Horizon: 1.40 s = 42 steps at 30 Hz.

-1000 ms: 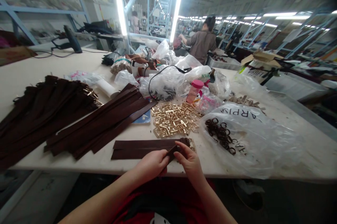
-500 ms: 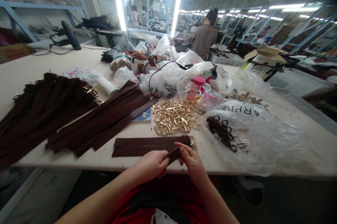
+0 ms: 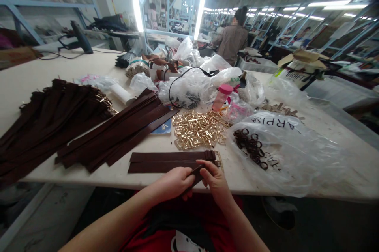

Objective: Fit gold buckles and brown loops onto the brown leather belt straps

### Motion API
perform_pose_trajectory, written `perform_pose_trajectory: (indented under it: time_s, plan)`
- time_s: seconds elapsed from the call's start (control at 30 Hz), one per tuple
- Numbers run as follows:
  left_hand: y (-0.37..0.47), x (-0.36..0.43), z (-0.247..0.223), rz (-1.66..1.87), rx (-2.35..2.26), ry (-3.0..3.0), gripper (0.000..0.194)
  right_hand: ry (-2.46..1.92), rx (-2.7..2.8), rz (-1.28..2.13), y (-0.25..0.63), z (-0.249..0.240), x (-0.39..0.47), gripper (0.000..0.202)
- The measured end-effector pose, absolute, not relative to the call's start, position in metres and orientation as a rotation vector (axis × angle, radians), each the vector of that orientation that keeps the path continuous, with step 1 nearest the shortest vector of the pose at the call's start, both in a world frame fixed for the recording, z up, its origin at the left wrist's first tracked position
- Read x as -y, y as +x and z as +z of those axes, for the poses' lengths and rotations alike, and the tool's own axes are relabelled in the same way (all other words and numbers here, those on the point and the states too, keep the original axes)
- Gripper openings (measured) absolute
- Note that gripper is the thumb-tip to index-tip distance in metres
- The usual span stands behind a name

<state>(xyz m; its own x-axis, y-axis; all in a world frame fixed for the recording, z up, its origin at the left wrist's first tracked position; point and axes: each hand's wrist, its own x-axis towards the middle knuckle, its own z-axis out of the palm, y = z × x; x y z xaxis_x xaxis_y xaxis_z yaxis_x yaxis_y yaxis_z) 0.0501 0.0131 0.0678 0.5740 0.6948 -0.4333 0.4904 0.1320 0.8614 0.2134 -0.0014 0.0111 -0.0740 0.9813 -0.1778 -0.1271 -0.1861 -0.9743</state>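
2 hands [image 3: 215, 181] grasp brown strap [image 3: 197, 178]; clear plastic bag [image 3: 302, 155] holds dark rings [image 3: 254, 146].

Left hand [image 3: 177, 182] grips a short visible length of dark brown strap [image 3: 196, 178]; thumb and fingers of right hand [image 3: 215, 179] at its upper end. Just beyond, flat on the pale tabletop [image 3: 23, 74]: brown belt straps [image 3: 166, 162], gold buckles at their right end. Farther back, a heap of loose gold buckles [image 3: 199, 129]; to its left, a fanned stack of straps [image 3: 118, 131]; to its right, a clear plastic bag [image 3: 304, 161] with dark rings [image 3: 250, 147]. Pink-lidded bottle [image 3: 220, 99] behind the heap. Co-worker [image 3: 232, 41] in the background.
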Motion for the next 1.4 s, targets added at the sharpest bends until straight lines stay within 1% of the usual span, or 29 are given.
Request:
perform_pose_trajectory:
  time_s: [0.13,0.17,0.23,0.3,0.4,0.47,0.53,0.63,0.73,0.77,0.87,0.93,1.1,1.23,1.4]
  plan:
    - [0.039,-0.014,0.069,0.187,-0.934,1.492,0.023,-1.164,0.773,1.540,0.215,0.007,-0.001,0.029]
    - [0.036,-0.014,0.069,0.162,-0.904,1.459,0.027,-1.157,0.734,1.533,0.216,0.006,-0.001,0.028]
    - [0.032,-0.012,0.068,0.145,-0.889,1.375,0.042,-1.146,0.696,1.526,0.213,0.005,0.001,0.027]
    - [0.031,-0.010,0.067,0.185,-0.921,1.323,0.051,-1.142,0.690,1.550,0.204,0.005,0.007,0.028]
    - [0.033,-0.009,0.065,0.233,-0.980,1.277,0.057,-1.148,0.766,1.615,0.183,0.006,0.021,0.031]
    - [0.035,-0.011,0.063,0.232,-0.989,1.244,0.056,-1.168,0.912,1.618,0.176,0.005,0.028,0.035]
    - [0.035,-0.014,0.059,0.226,-0.978,1.215,0.048,-1.245,1.147,1.486,0.183,0.005,0.026,0.036]
    - [0.034,-0.019,0.049,0.236,-0.987,1.166,0.038,-1.425,1.352,1.151,0.220,0.010,0.004,0.036]
    - [0.034,-0.023,0.040,0.253,-1.010,1.097,0.036,-1.569,1.377,0.892,0.263,0.014,-0.038,0.034]
    - [0.034,-0.024,0.038,0.260,-1.011,1.078,0.035,-1.654,1.485,0.729,0.273,0.013,-0.053,0.034]
    - [0.034,-0.025,0.035,0.283,-1.021,1.044,0.036,-1.751,1.661,0.561,0.284,0.007,-0.097,0.027]
    - [0.032,-0.027,0.037,0.295,-1.030,1.035,0.037,-1.795,1.726,0.525,0.279,0.000,-0.121,0.022]
    - [0.029,-0.029,0.042,0.297,-1.040,1.021,0.040,-1.974,1.807,0.486,0.262,-0.015,-0.159,0.024]
    - [0.031,-0.026,0.040,0.315,-1.009,0.991,0.041,-2.086,1.835,0.542,0.259,-0.023,-0.176,0.022]
    - [0.031,-0.020,0.034,0.348,-1.001,0.960,0.042,-2.133,1.869,0.574,0.256,-0.026,-0.186,0.024]
